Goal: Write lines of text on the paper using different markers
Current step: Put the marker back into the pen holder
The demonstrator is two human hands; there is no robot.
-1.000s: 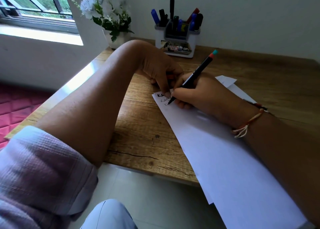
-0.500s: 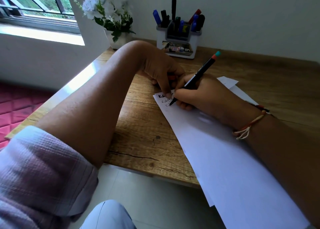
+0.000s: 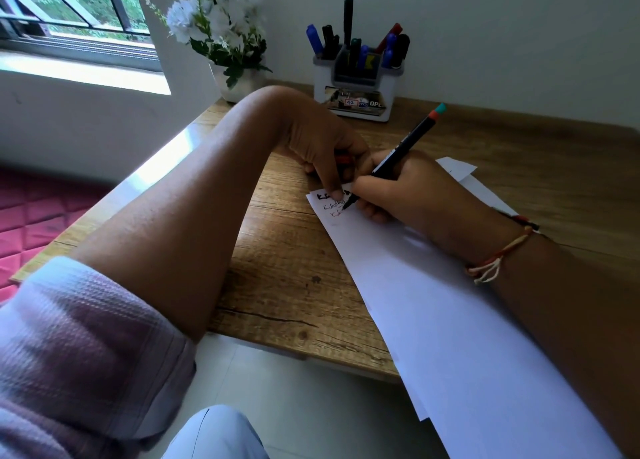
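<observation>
Here right hand grips marker, hiding the writing; left hand pins paper, grasp unclear.

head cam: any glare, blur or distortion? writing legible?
Head view: sill blown out, glare strip along the left edge of the desk; sleeve near the lens blurred; wide-angle bows the desk edges; right hand and marker fairly sharp; writing on the paper too small to read.

Lilac rolled sleeve, red-cream thread bracelet
</observation>
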